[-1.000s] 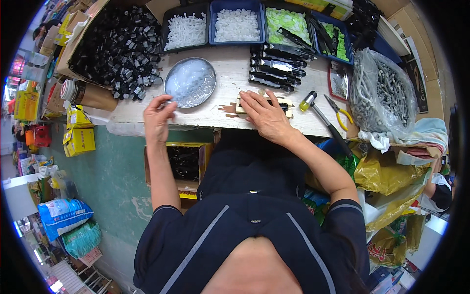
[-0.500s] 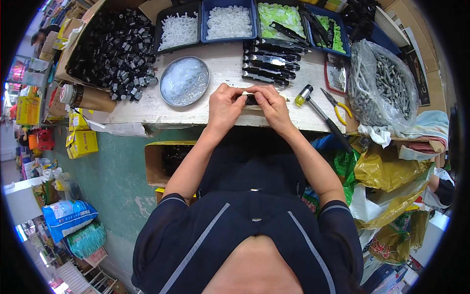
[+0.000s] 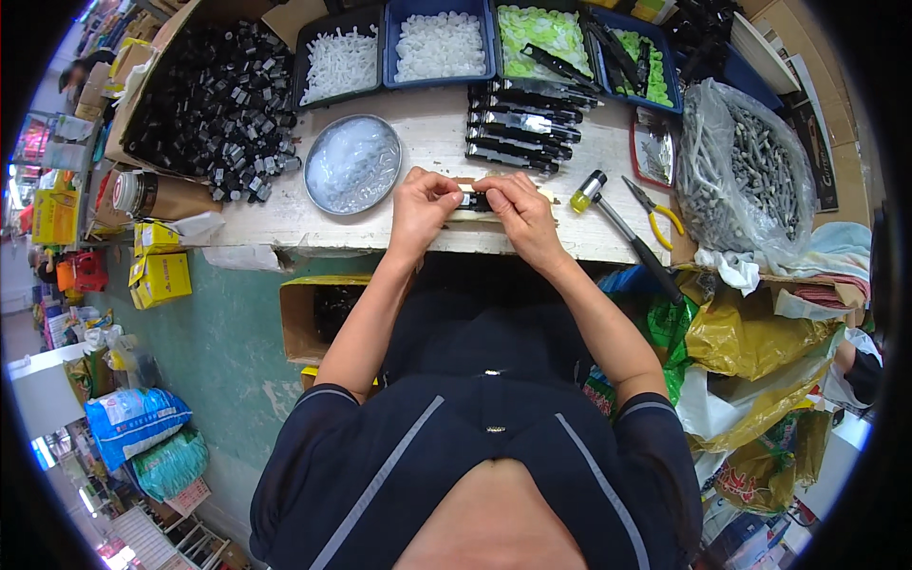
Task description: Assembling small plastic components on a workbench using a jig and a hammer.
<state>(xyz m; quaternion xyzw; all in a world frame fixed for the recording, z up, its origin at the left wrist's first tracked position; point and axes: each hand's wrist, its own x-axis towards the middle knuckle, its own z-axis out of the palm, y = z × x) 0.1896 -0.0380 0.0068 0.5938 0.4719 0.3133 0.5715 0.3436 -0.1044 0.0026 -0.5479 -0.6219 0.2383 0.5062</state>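
At the table's front edge, my left hand (image 3: 420,211) pinches its thumb and fingertips together at the left end of a small black part (image 3: 472,201) with a shiny patch. My right hand (image 3: 522,215) grips the right end of that part between thumb and curled fingers. Its ends are hidden by my fingers. Under the part lies a low pale block (image 3: 465,218), partly covered by my hands. Beyond my hands, several long black pieces (image 3: 522,123) lie stacked in a row. A round metal dish (image 3: 352,204) of clear, glossy material rests left of my left hand.
A hammer (image 3: 627,228) and yellow-handled pliers (image 3: 655,213) lie on the right, beside a red-rimmed tray (image 3: 654,180) and a clear bag (image 3: 701,190) of grey metal parts. Bins of white pieces (image 3: 439,47) and green pieces (image 3: 541,38) line the back. Black parts (image 3: 223,114) heap at left.
My hands have moved slightly apart, the left one shifting left, so more of the black part and the pale block under it shows. Both hands stay on the part.
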